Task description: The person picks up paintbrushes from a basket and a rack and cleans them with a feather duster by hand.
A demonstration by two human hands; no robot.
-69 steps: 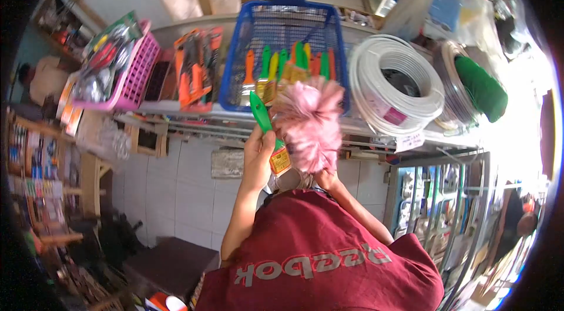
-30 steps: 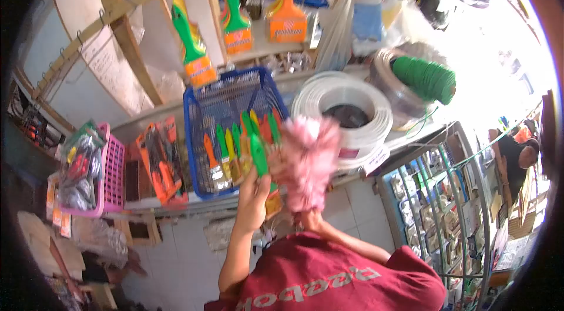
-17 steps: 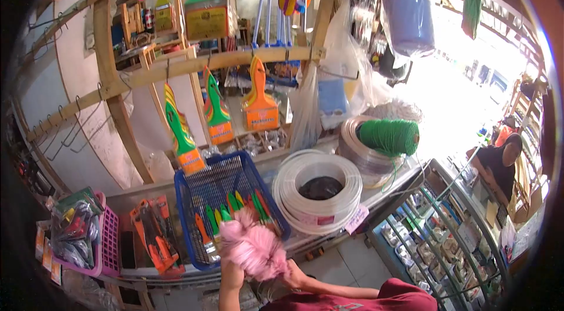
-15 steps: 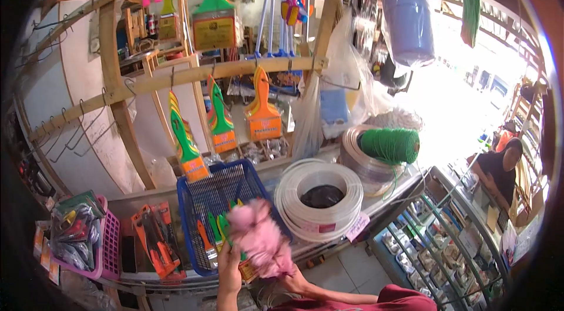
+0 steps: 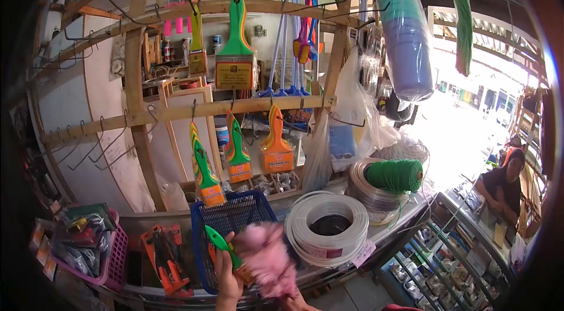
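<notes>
My left hand [image 5: 228, 276] is closed around a paintbrush [image 5: 218, 239] with a green handle, held upright over the near side of a blue plastic basket [image 5: 202, 211]. My right hand [image 5: 295, 304], partly cut off by the bottom edge, grips a pink cloth [image 5: 269, 261]. The cloth is blurred by motion and covers part of the brush and the basket's right side. Several packaged paintbrushes hang on hooks above the basket, among them an orange-handled one [image 5: 277, 129] and a green-handled one [image 5: 238, 140].
Right of the basket stands a coil of white cable [image 5: 299, 234], with a green twine spool [image 5: 393, 176] behind it. Orange-packaged tools [image 5: 166, 261] and a pink basket [image 5: 117, 252] lie to the left. A person [image 5: 499, 187] sits behind the glass counter [image 5: 440, 264].
My view has tilted upward, so the scene sits lower in the frame. The pink cloth stays beside my left hand. The green brush handle now stands out more clearly in my left hand.
</notes>
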